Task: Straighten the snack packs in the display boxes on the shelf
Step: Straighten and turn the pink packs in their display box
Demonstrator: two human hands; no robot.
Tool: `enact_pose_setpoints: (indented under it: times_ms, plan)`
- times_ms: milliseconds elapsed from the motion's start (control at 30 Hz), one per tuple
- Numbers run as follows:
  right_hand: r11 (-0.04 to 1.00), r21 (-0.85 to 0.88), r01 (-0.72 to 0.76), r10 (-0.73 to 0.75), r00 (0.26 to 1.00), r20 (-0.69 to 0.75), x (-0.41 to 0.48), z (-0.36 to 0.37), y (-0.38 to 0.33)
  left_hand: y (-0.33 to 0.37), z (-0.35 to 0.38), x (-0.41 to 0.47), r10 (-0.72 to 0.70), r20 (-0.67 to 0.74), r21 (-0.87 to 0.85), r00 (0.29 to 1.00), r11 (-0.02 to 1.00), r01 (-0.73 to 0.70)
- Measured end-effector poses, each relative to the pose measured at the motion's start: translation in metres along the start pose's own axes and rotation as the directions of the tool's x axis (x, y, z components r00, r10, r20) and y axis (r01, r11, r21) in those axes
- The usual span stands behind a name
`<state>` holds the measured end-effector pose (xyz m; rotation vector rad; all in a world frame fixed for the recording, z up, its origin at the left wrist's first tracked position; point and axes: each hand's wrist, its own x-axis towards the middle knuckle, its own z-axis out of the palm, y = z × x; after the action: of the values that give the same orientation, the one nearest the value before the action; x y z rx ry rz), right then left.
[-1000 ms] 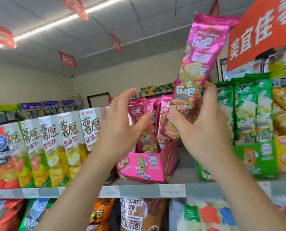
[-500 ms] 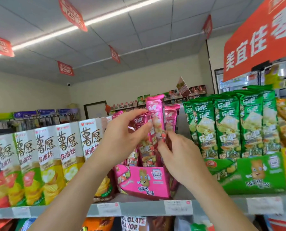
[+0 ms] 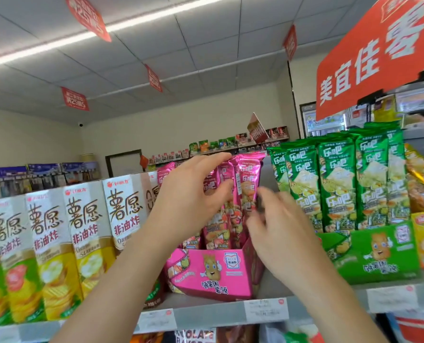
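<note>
Snack packs [image 3: 248, 177] stand upright in the pink display box [image 3: 213, 271] at the front edge of the shelf [image 3: 206, 315]. The left hand [image 3: 186, 196] grips their tops with curled fingers and thumb. The right hand [image 3: 280, 229] is blurred, so its hold cannot be told. A hard tug could tip the box forward.

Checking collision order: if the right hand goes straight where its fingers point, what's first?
Most likely the rightmost pink foil snack pack in the pink cardboard display box; the right hand is blurred, so depth is unsure.
</note>
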<state>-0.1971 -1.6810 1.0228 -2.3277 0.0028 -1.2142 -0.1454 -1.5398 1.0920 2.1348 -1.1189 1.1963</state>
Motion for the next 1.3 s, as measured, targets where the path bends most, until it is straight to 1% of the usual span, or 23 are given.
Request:
enact_pose_setpoints:
  times_ms: [33, 67, 167, 200, 333, 433, 500, 567, 667, 733, 800, 867, 900, 933, 967, 1033, 1100, 1133, 1200, 1300]
  plan:
    - [1.000, 0.023, -0.013, 0.014, 0.999, -0.051, 0.003, -0.001, 0.000, 0.000, 0.001, -0.001, -0.002, -0.016, -0.003, 1.000, 1.000, 0.001]
    - [0.998, 0.060, -0.027, 0.030, 0.998, -0.056, 0.008, 0.000, -0.001, 0.000, 0.002, -0.002, 0.001, -0.030, -0.008, 1.000, 1.000, -0.001]
    - [0.968, 0.206, -0.145, 0.140, 0.989, 0.039, 0.021, 0.008, -0.003, 0.000, 0.003, -0.003, 0.022, -0.073, -0.018, 0.997, 1.000, -0.024]
    - [0.957, 0.229, -0.178, 0.175, 0.984, 0.031, 0.023, 0.011, -0.004, 0.000, 0.003, -0.004, 0.023, -0.081, -0.021, 0.996, 0.999, -0.025]
    - [0.961, 0.223, -0.161, 0.192, 0.974, -0.123, 0.031, 0.023, -0.003, -0.004, 0.004, -0.005, -0.013, -0.108, -0.028, 0.994, 1.000, 0.010]
    - [0.976, 0.159, -0.152, 0.183, 0.961, -0.206, 0.034, 0.028, -0.002, -0.002, 0.006, -0.006, -0.063, -0.171, -0.022, 0.983, 0.998, 0.061]
    - [0.986, 0.133, -0.104, 0.135, 0.957, -0.256, 0.033, 0.028, -0.005, 0.003, 0.009, -0.006, -0.107, -0.222, -0.013, 0.969, 0.994, 0.107]
    - [0.991, 0.135, -0.025, 0.065, 0.950, -0.305, 0.034, 0.026, -0.010, 0.004, 0.012, -0.006, -0.144, -0.263, -0.014, 0.954, 0.989, 0.145]
    - [0.976, 0.197, 0.095, -0.015, 0.928, -0.372, 0.039, 0.013, -0.016, 0.003, 0.015, -0.007, -0.181, -0.288, -0.054, 0.940, 0.983, 0.173]
    - [0.951, 0.243, 0.193, -0.069, 0.895, -0.440, 0.043, -0.003, -0.020, 0.003, 0.014, -0.007, -0.185, -0.280, -0.065, 0.942, 0.983, 0.173]
    - [0.899, 0.295, 0.324, -0.136, 0.846, -0.516, 0.044, -0.021, -0.024, 0.005, 0.013, -0.006, -0.179, -0.259, -0.029, 0.949, 0.984, 0.177]
    - [0.812, 0.367, 0.454, -0.177, 0.790, -0.587, 0.038, -0.037, -0.029, 0.007, 0.012, -0.005, -0.170, -0.242, 0.024, 0.955, 0.983, 0.181]
    - [0.765, 0.401, 0.504, -0.185, 0.768, -0.613, 0.033, -0.044, -0.030, 0.007, 0.011, -0.004, -0.159, -0.239, 0.050, 0.958, 0.983, 0.175]
    - [0.727, 0.435, 0.532, -0.186, 0.761, -0.621, 0.027, -0.049, -0.029, 0.007, 0.009, -0.002, -0.144, -0.234, 0.066, 0.962, 0.984, 0.163]
    - [0.703, 0.476, 0.529, -0.177, 0.777, -0.604, 0.020, -0.055, -0.027, 0.007, 0.007, -0.001, -0.137, -0.224, 0.063, 0.965, 0.986, 0.155]
    - [0.687, 0.578, 0.440, -0.136, 0.860, -0.493, 0.004, -0.062, -0.022, 0.008, 0.003, 0.002, -0.157, -0.191, 0.001, 0.969, 0.987, 0.161]
    - [0.677, 0.676, 0.290, -0.091, 0.945, -0.315, -0.013, -0.064, -0.016, 0.010, -0.002, 0.004, -0.170, -0.177, -0.061, 0.969, 0.985, 0.162]
    - [0.670, 0.711, 0.214, -0.079, 0.973, -0.218, -0.023, -0.063, -0.013, 0.012, -0.004, 0.004, -0.162, -0.190, -0.070, 0.968, 0.986, 0.151]
    - [0.670, 0.735, 0.110, -0.093, 0.994, -0.064, -0.039, -0.058, -0.007, 0.016, -0.008, 0.001, -0.109, -0.256, -0.062, 0.961, 0.993, 0.096]
    - [0.638, 0.770, 0.024, -0.115, 0.991, 0.065, -0.057, -0.049, 0.000, 0.030, -0.011, -0.013, 0.029, -0.399, -0.064, 0.917, 0.996, -0.060]
